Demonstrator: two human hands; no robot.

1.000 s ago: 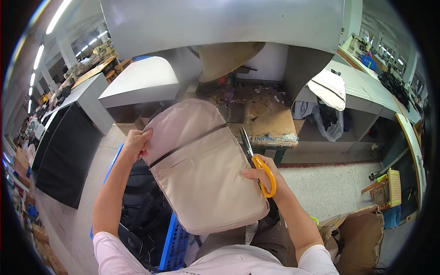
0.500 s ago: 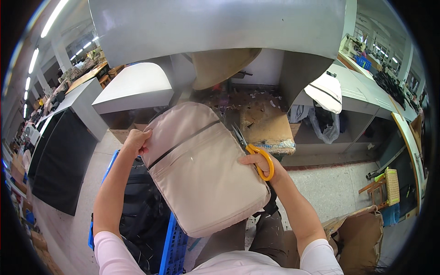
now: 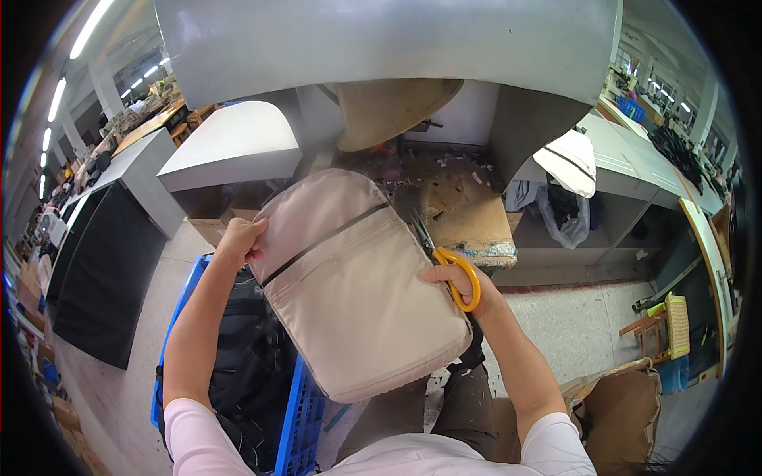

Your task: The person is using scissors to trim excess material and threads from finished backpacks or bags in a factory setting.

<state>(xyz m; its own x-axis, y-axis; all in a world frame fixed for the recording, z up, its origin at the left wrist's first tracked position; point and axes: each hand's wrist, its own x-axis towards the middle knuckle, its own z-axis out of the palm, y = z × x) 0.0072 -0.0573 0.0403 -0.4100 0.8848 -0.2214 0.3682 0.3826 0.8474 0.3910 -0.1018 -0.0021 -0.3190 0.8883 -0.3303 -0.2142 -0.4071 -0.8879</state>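
Observation:
Between my hands I hold up a beige fabric backpack (image 3: 369, 297) with a rounded top and a dark zipper line (image 3: 325, 242) across its upper part. My left hand (image 3: 244, 238) is closed on its left edge, near the zipper's end. At the opposite edge, my right hand (image 3: 459, 284) pinches the fabric with the thumb on top. That same hand has orange-handled scissors (image 3: 470, 278) looped over its fingers. Their dark blades point up and away, beside the backpack's right edge. The backpack's underside and the fingers beneath it are hidden.
A blue crate (image 3: 295, 420) with black bags (image 3: 242, 349) stands at lower left. Ahead, a worn cardboard box (image 3: 468, 214) sits beneath a grey metal hood (image 3: 381, 40). A white fabric piece (image 3: 570, 163) lies on the right counter. An open carton (image 3: 623, 412) is at lower right.
The backpack has shifted very slightly to the right along with both hands and the scissors. My grip on it looks the same.

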